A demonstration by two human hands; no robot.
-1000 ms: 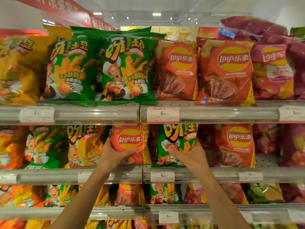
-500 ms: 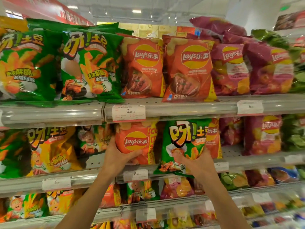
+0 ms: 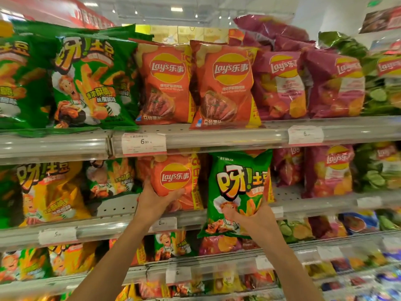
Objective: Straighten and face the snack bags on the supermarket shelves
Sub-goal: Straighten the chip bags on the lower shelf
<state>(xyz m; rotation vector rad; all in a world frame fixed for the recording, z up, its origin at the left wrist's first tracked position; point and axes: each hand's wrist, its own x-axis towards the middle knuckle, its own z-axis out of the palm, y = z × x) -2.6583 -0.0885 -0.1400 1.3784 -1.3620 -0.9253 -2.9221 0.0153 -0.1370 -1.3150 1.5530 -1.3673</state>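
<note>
On the middle shelf point(image 3: 112, 227), my left hand point(image 3: 155, 202) grips the lower left of an orange Lay's bag point(image 3: 175, 179) that stands upright, logo forward. My right hand point(image 3: 253, 218) holds a green potato-stick bag point(image 3: 236, 187) by its lower part. That green bag is out in front of the shelf edge, tilted slightly, its bottom hanging below the shelf rail. Behind it an orange Lay's bag is mostly hidden.
The top shelf point(image 3: 217, 137) carries green stick bags point(image 3: 91, 83), two orange Lay's bags point(image 3: 227, 83) and magenta Lay's bags point(image 3: 332, 88). A yellow stick bag point(image 3: 50, 192) and magenta bags point(image 3: 332, 170) flank my hands. Price tags point(image 3: 144, 144) line the rails. Lower shelves hold more bags.
My right hand has drawn the green bag forward and down, off the shelf front. The left hand stays on the orange Lay's bag. The view has shifted rightward.
</note>
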